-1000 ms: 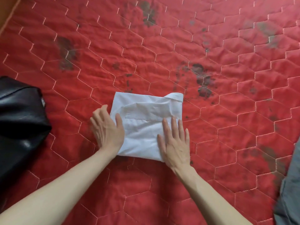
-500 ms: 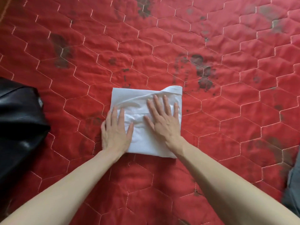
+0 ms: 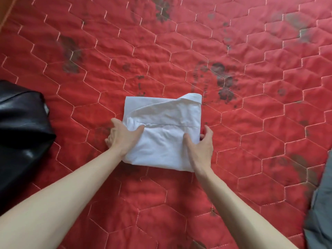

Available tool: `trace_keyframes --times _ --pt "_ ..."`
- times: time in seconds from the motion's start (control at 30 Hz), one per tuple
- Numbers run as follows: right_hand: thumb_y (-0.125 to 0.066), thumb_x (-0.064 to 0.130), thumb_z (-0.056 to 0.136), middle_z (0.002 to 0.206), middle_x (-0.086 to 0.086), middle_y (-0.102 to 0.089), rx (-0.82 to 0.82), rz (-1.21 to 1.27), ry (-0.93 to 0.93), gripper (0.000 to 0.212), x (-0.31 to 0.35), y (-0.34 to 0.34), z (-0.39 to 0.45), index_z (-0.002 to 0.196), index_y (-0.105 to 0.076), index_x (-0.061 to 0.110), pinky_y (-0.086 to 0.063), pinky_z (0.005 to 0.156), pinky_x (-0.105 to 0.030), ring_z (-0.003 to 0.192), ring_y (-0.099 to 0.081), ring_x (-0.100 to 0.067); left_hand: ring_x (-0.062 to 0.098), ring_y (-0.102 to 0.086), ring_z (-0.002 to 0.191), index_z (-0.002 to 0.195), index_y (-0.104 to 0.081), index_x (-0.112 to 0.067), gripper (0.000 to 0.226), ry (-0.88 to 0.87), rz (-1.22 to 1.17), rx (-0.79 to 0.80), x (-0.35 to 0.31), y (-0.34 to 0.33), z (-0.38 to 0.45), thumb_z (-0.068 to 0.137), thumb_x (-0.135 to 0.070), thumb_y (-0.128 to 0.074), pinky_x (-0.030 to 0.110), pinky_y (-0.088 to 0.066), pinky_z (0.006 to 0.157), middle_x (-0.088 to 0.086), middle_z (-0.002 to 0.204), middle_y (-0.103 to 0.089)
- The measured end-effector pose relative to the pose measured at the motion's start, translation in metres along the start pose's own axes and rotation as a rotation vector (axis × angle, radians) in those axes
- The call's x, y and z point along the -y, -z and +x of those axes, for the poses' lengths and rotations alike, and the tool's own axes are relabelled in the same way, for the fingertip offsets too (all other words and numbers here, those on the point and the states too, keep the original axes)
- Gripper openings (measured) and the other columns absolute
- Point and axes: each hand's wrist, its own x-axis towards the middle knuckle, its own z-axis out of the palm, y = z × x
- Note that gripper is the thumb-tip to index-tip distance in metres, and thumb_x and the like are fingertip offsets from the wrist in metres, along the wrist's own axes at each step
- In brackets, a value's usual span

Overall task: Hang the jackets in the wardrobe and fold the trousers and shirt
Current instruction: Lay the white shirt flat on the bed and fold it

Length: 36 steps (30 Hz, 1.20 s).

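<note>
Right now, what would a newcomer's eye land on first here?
The folded white cotton shirt at the centre of the red hexagon-quilted bedspread, gripped at its sides by the left hand and right hand. Next, the shiny black leather jacket at the left edge, and dark stains beyond the shirt.

A: Bright, even daylight; the red quilt [image 3: 233, 141] shows only faint, soft shadows beside the forearms.
B: Any glare?
A: Pale sheen on the black jacket [image 3: 21, 126]. The white shirt [image 3: 161, 112] is nearly blown out.
B: Sharpness?
A: Centre fairly crisp; the edges smear, and the hexagon stitching bends outward.
</note>
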Motion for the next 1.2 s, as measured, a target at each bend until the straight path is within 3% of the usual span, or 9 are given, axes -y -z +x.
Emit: trace_keyframes --times 0.1,0.23,0.33,0.43,0.57,0.77,1.0,1.1,1.2 --pt "-0.076 0.044 0.078 0.101 0.012 -0.072 0.141 0.053 -0.127 0.044 0.001 0.010 -0.011 0.118 -0.060 0.033 -0.056 0.093 -0.045 0.098 -0.070 -0.017 0.028 -0.064 0.115 0.125 -0.052 -0.011 0.074 -0.004 -0.150 0.136 0.011 0.009 0.000 0.076 -0.059 -0.079 0.047 -0.052 0.100 0.004 0.124 -0.066" --pt "-0.075 0.017 0.090 0.093 0.000 -0.080 0.335 0.335 -0.175 0.011 0.005 0.025 -0.012 0.100 -0.074 0.019 -0.065 0.073 -0.040 0.085 -0.077 -0.020 0.018 -0.075 0.089 0.107 -0.068 -0.014 0.035 0.117 -0.494 0.380 0.018 0.018 -0.012 0.083 -0.031 -0.086 0.030 -0.058 0.070 0.004 0.102 -0.077" --pt "-0.075 0.014 0.092 0.100 -0.003 -0.080 0.427 0.375 -0.207 0.015 0.000 0.038 -0.011 0.106 -0.073 0.017 -0.063 0.068 -0.038 0.086 -0.078 -0.021 0.017 -0.076 0.083 0.105 -0.067 -0.014 0.029 0.132 -0.576 0.411 0.020 0.014 -0.024 0.085 -0.028 -0.084 0.027 -0.057 0.065 0.003 0.097 -0.078" --pt "-0.076 0.017 0.092 0.109 -0.005 -0.079 0.476 0.372 -0.183 0.025 -0.007 0.049 -0.010 0.115 -0.070 0.019 -0.063 0.078 -0.044 0.095 -0.077 -0.025 0.022 -0.077 0.092 0.114 -0.069 -0.012 0.033 0.154 -0.658 0.461 0.019 0.013 -0.035 0.087 -0.025 -0.082 0.037 -0.061 0.079 0.005 0.101 -0.080" --pt "-0.078 0.014 0.091 0.111 -0.007 -0.078 0.480 0.420 -0.131 0.030 0.006 0.073 -0.023 0.119 -0.070 0.017 -0.062 0.086 -0.047 0.100 -0.076 -0.030 0.023 -0.078 0.094 0.118 -0.068 -0.012 0.034 0.150 -0.729 0.489 0.012 0.027 -0.059 0.089 -0.024 -0.080 0.039 -0.061 0.084 0.005 0.100 -0.081" --pt "-0.084 0.016 0.082 0.116 -0.018 -0.075 0.527 0.496 -0.085 0.034 0.064 0.142 -0.069 0.114 -0.073 0.014 -0.057 0.092 -0.052 0.100 -0.074 -0.034 0.035 -0.073 0.109 0.124 -0.070 -0.002 0.036 0.207 -0.884 0.627 -0.013 0.102 -0.131 0.095 -0.024 -0.072 0.051 -0.054 0.104 0.020 0.117 -0.075" --pt "-0.068 0.058 0.085 0.123 -0.018 -0.073 0.614 0.447 -0.143 0.062 0.170 0.271 -0.148 0.124 -0.072 0.010 -0.050 0.106 -0.060 0.119 -0.068 -0.040 0.032 -0.076 0.100 0.118 -0.072 -0.002 0.032 0.164 -0.978 0.648 -0.068 0.217 -0.272 0.098 -0.026 -0.065 0.040 -0.059 0.087 0.021 0.113 -0.076" --pt "-0.067 0.050 0.094 0.119 -0.014 -0.076 0.610 0.389 -0.101 0.050 0.212 0.325 -0.183 0.123 -0.073 0.010 -0.052 0.105 -0.056 0.114 -0.071 -0.034 0.031 -0.076 0.098 0.116 -0.073 0.000 0.035 0.115 -0.957 0.575 -0.093 0.260 -0.329 0.098 -0.029 -0.066 0.035 -0.062 0.078 0.022 0.114 -0.075" --pt "-0.065 0.033 0.100 0.113 -0.013 -0.078 0.585 0.382 -0.068 0.033 0.240 0.369 -0.217 0.121 -0.071 0.008 -0.058 0.095 -0.051 0.106 -0.074 -0.032 0.023 -0.077 0.077 0.118 -0.071 0.007 0.037 0.082 -0.984 0.429 -0.111 0.293 -0.384 0.098 -0.024 -0.068 0.028 -0.059 0.056 0.025 0.112 -0.074"
